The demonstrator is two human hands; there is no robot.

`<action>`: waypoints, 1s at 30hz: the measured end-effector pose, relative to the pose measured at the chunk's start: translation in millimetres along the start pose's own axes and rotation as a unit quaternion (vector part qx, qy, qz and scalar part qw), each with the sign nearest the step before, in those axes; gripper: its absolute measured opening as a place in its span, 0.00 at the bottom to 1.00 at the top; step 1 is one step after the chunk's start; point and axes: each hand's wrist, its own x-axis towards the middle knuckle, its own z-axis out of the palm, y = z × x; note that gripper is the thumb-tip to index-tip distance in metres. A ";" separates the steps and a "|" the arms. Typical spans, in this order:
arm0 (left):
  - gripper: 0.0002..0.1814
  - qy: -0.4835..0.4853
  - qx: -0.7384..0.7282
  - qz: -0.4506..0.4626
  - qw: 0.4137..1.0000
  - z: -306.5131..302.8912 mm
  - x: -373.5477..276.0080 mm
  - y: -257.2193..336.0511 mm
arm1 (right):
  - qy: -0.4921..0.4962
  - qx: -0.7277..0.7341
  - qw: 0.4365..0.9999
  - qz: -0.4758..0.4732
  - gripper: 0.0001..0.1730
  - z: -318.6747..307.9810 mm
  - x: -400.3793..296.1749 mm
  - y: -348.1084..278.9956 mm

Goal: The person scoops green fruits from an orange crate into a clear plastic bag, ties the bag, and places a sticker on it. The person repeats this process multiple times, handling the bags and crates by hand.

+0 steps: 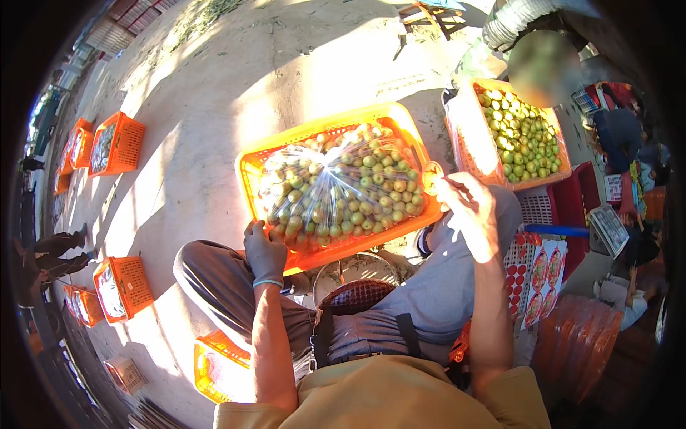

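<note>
Before me stands an orange plastic crate (321, 140), tilted in view. It holds green and reddish-brown round fruit (375, 185) under a clear plastic bag (328, 166), gathered at its middle. My left hand (266, 252), in a grey glove, grips the crate's near left corner. At the right rim, my bare right hand (471, 212) pinches a round printed sticker (432, 178) between its fingertips. Sheets of round red stickers (517, 276) and larger printed round labels (544, 281) lie right of my knee.
Another orange crate of loose green fruit (522, 137) stands at the right, a person bending over it. Filled orange crates (126, 142) line the left side, with a person's legs (61, 252) nearby. A scale (609, 230) and stacked clear-wrapped material (576, 343) are at the right.
</note>
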 end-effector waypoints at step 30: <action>0.27 -0.171 0.101 0.373 0.907 114.2 -0.1 120.4 | -0.096 -0.230 0.968 -0.013 0.14 78.3 -0.2 130.0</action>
